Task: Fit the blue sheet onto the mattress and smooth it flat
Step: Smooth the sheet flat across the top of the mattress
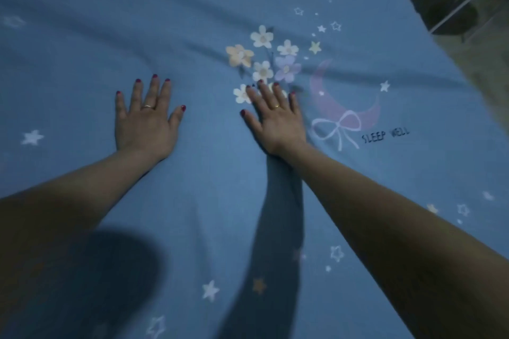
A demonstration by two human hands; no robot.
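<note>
The blue sheet [209,187], printed with stars, flowers, a pink moon with a bow and the words "SLEEP WELL", covers almost the whole view. My left hand [147,124] lies palm down on it, fingers spread, left of centre. My right hand [276,118] lies flat too, its fingertips over the flower print. Both hold nothing. Long shallow creases run across the sheet beyond my fingers, from the left towards the moon. The mattress itself is hidden under the sheet.
The sheet's right edge runs diagonally at the upper right, where a tiled floor [454,5] shows beside the bed. My arms cast dark shadows on the sheet near the bottom.
</note>
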